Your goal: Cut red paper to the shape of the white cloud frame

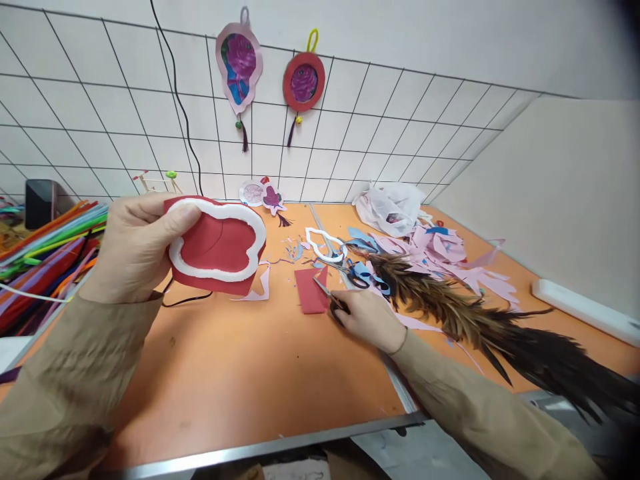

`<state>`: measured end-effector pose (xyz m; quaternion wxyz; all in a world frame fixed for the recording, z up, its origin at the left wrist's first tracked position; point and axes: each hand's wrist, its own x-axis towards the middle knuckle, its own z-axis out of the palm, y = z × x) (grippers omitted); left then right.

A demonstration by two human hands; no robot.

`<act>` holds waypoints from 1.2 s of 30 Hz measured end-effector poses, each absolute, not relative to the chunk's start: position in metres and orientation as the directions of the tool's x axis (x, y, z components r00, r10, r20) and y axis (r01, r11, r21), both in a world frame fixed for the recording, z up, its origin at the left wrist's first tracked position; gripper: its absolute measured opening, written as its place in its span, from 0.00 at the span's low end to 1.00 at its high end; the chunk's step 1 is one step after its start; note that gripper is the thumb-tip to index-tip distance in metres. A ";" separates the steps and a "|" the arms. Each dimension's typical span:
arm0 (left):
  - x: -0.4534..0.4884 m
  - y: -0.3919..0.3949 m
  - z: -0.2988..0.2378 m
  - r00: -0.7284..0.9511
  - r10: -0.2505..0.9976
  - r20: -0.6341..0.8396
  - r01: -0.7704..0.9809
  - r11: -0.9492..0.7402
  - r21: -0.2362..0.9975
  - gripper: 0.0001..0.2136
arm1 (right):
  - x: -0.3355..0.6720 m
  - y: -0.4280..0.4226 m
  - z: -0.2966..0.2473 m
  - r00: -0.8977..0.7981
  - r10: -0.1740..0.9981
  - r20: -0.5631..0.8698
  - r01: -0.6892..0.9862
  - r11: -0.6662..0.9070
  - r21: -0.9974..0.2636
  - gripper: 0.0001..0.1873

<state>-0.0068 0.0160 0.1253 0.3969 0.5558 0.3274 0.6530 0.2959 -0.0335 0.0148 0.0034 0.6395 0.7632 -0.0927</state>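
My left hand (133, 250) is raised over the left of the orange table (235, 373), fingers closed on a red paper sheet (215, 247) with a white cloud-shaped frame (253, 250) lying on its face. My right hand (367, 319) rests low on the table, closed round a pair of scissors (327, 297) whose blades point left. The blade tips lie on a small red paper scrap (310, 290).
A bundle of coloured pipe cleaners (45, 257) lies at the left. Brown feathers (480, 320), pink and blue paper scraps (440, 250), blue-handled scissors (363, 273), another white frame (323, 243) and a plastic bag (393, 207) lie at the right. Two paper ornaments (273, 73) hang on the wall grid.
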 end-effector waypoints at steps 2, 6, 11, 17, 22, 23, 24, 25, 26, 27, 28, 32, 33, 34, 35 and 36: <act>-0.007 0.016 0.125 -0.067 0.883 0.465 -0.161 -0.469 0.868 0.06 | 0.296 -0.038 0.016 -0.218 0.969 -0.115 0.964 0.196 -0.177 0.12; -0.004 0.016 0.120 0.069 0.907 0.416 -0.122 -0.407 0.905 0.05 | 0.273 -0.045 0.011 -0.336 0.935 -0.110 0.907 0.290 -0.305 0.14; 0.004 0.019 0.102 0.360 0.891 0.277 -0.056 -0.275 0.960 0.08 | 0.267 -0.038 0.007 -0.311 0.950 0.000 0.846 0.277 -0.455 0.14; 0.017 0.023 0.087 0.552 0.828 0.099 -0.012 -0.111 0.994 0.09 | 0.299 -0.027 0.026 -0.429 0.900 0.079 0.729 0.397 -0.558 0.22; 0.021 0.029 0.075 0.610 0.789 0.075 -0.072 -0.039 0.997 0.08 | 0.306 -0.011 0.047 -0.582 0.763 0.283 0.358 0.552 -0.753 0.25; 0.021 0.030 0.073 0.617 0.784 0.070 -0.091 -0.018 0.996 0.07 | 0.303 -0.007 0.049 -0.605 0.730 0.318 0.273 0.566 -0.778 0.26; 0.022 0.030 0.071 0.623 0.780 0.065 -0.108 0.003 0.994 0.07 | 0.299 -0.003 0.051 -0.606 0.717 0.346 0.196 0.556 -0.808 0.26; 0.022 0.031 0.069 0.630 0.775 0.058 -0.120 0.024 0.992 0.08 | 0.294 0.001 0.052 -0.593 0.719 0.363 0.123 0.526 -0.841 0.27; 0.022 0.031 0.068 0.636 0.770 0.051 -0.129 0.041 0.991 0.08 | 0.290 0.005 0.052 -0.581 0.728 0.364 0.056 0.483 -0.874 0.27; 0.023 0.032 0.067 0.641 0.766 0.044 -0.130 0.052 0.990 0.08 | 0.285 0.008 0.052 -0.575 0.736 0.356 -0.003 0.434 -0.901 0.28; 0.023 0.032 0.067 0.644 0.764 0.039 -0.127 0.056 0.990 0.08 | 0.281 0.012 0.051 -0.575 0.741 0.347 -0.052 0.390 -0.919 0.29; 0.021 0.036 0.066 0.629 0.777 0.037 -0.112 0.043 0.993 0.08 | 0.268 0.022 0.046 -0.545 0.791 0.279 -0.049 0.302 -0.952 0.31; 0.021 0.038 0.066 0.619 0.785 0.033 -0.107 0.043 0.993 0.08 | 0.265 0.024 0.043 -0.521 0.819 0.241 0.005 0.285 -0.958 0.30; 0.021 0.040 0.065 0.607 0.794 0.026 -0.101 0.044 0.994 0.09 | 0.263 0.026 0.040 -0.494 0.847 0.196 0.083 0.271 -0.959 0.28; 0.020 0.041 0.064 0.596 0.803 0.016 -0.093 0.049 0.994 0.09 | 0.262 0.028 0.036 -0.471 0.870 0.149 0.194 0.267 -0.944 0.25; 0.021 0.043 0.063 0.586 0.811 0.002 -0.085 0.059 0.995 0.10 | 0.260 0.029 0.033 -0.449 0.887 0.106 0.341 0.280 -0.897 0.22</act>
